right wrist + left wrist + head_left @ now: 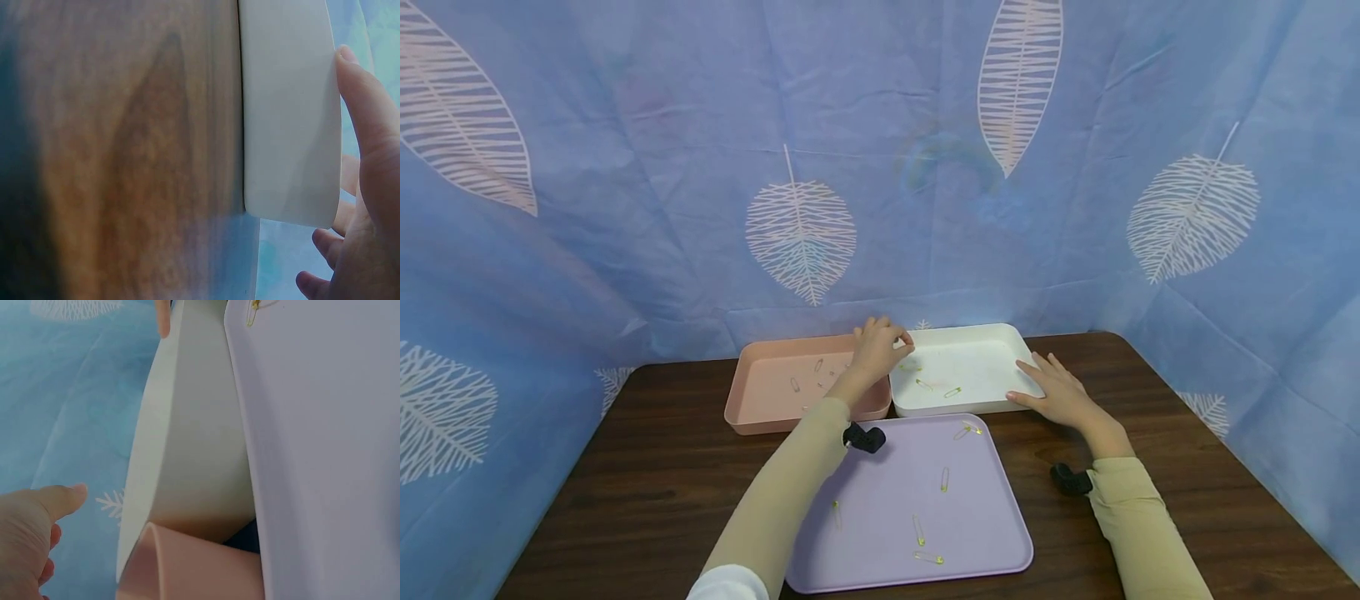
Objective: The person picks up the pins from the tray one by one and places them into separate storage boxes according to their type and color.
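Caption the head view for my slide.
Left hand and right hand near opposite ends of a white tray, safety pins on the purple tray.

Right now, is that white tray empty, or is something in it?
Not empty: in the head view, a few safety pins lie inside the white tray, toward its left side.

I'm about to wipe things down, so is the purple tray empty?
No, the head view shows several safety pins lying spread out on the purple tray.
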Tool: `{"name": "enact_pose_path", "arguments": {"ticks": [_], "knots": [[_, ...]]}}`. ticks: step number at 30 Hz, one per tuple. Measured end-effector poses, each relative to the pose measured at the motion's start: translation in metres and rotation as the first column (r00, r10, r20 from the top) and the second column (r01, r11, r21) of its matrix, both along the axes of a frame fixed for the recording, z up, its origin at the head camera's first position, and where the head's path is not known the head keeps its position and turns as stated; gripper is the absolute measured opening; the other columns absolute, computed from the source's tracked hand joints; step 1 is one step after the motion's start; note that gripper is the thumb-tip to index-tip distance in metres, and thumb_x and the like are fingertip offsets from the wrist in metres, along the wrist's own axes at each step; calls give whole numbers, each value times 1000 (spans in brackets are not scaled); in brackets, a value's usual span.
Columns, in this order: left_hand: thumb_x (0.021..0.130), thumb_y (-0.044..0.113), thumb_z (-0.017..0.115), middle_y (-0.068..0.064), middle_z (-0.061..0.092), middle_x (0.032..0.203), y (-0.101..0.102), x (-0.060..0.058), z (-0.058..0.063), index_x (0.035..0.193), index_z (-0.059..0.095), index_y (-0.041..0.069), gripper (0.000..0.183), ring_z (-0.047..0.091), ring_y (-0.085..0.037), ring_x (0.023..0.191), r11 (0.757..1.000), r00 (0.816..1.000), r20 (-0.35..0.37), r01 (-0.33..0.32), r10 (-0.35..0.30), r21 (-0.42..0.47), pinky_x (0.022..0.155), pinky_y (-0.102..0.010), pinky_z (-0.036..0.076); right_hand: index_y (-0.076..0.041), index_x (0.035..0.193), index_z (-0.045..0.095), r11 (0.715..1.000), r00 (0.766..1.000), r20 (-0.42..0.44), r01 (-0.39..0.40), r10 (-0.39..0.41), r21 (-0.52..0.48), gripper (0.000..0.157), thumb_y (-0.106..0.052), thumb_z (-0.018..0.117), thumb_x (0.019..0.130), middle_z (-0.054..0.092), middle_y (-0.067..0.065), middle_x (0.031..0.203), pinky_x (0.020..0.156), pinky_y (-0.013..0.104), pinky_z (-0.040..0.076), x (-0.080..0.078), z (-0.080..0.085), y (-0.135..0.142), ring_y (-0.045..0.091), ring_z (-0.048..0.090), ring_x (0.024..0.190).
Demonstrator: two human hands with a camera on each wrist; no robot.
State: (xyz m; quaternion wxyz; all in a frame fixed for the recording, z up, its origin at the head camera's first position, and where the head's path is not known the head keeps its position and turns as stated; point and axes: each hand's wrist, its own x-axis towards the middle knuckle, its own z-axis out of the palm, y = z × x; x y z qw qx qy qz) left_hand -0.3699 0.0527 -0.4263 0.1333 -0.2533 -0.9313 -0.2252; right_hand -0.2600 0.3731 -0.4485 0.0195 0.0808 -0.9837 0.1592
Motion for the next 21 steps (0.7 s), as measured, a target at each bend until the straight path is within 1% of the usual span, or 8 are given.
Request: {"name": "enact_pose_path", "arguments": {"ticks": [4, 9, 13, 16, 21], "knots": [[90, 36, 70, 1, 59, 97, -6, 7, 5, 94, 75, 26, 12, 42, -19, 87, 999, 999, -34, 36, -35, 32, 74, -35, 24, -3, 149, 36, 1000, 1000, 2, 6, -6, 3, 83, -57, 58, 91, 17, 34, 156, 102, 79, 17, -1, -1, 0, 56, 12, 143], [88, 35, 72, -1, 61, 98, -13, 13, 9, 91, 75, 26, 10, 43, -18, 87, 995, 995, -80, 65, -59, 73, 76, -36, 25, -4, 150, 35, 1000, 1000, 0, 6, -6, 5, 83, -57, 57, 91, 16, 34, 156, 103, 78, 17, 0, 0, 0, 56, 12, 143], [86, 34, 73, -2, 60, 94, -21, 21, 13, 89, 75, 25, 9, 41, -18, 84, 992, 991, -111, 91, -81, 83, 75, -36, 24, -3, 149, 36, 1000, 1000, -3, 4, -4, -5, 82, -56, 58, 91, 17, 34, 156, 104, 78, 17, 0, 1, -1, 56, 12, 143], [86, 35, 74, 1, 56, 88, -28, 28, 15, 88, 75, 25, 10, 39, -17, 82, 992, 988, -126, 102, -93, 72, 74, -35, 23, -2, 149, 37, 1000, 1000, -10, 3, -3, -10, 81, -55, 60, 91, 18, 34, 155, 103, 78, 17, 1, 2, -2, 56, 12, 143], [85, 34, 75, 4, 54, 86, -39, 38, 16, 87, 75, 26, 8, 37, -16, 80, 988, 981, -153, 131, -118, 77, 74, -35, 21, -2, 149, 37, 1000, 1000, -10, 3, -3, -3, 81, -54, 59, 91, 18, 34, 155, 104, 78, 18, 2, 3, -4, 56, 12, 143]]}}
